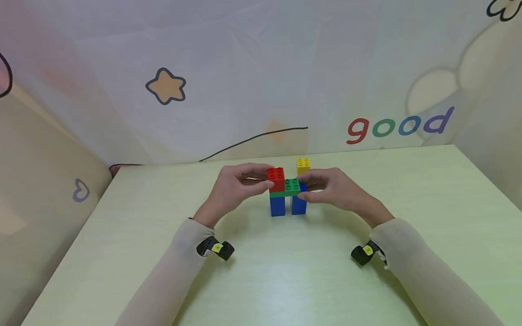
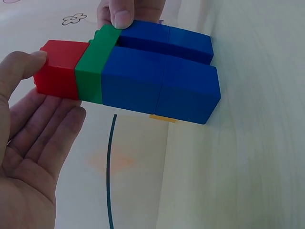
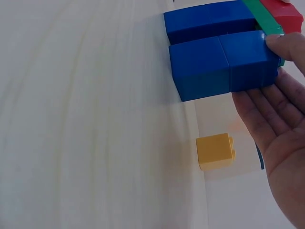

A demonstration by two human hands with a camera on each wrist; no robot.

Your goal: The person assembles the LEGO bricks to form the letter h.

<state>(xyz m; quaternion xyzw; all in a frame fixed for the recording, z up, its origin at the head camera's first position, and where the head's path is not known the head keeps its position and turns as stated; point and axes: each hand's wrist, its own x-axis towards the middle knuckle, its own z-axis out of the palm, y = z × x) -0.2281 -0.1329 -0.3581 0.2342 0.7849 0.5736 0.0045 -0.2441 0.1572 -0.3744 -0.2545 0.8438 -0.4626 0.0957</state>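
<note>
My left hand (image 1: 238, 183) pinches a red toy brick (image 1: 276, 180) between thumb and fingers. That red brick sits on the left end of a green brick (image 1: 292, 186), which bridges two columns of stacked blue bricks. The left blue column (image 2: 161, 86) is directly beneath the red brick; the right blue column (image 3: 221, 64) stands beside it with a narrow gap between. My right hand (image 1: 340, 188) grips the top of the right column, thumb on the near face of the upper blue brick by the green brick's edge and fingers behind.
A yellow brick (image 1: 303, 166) stands behind the structure, partly covered by my right hand in the head view. The pale wooden table (image 1: 285, 280) runs back to a wall sheet (image 1: 228, 90) with printed drawings.
</note>
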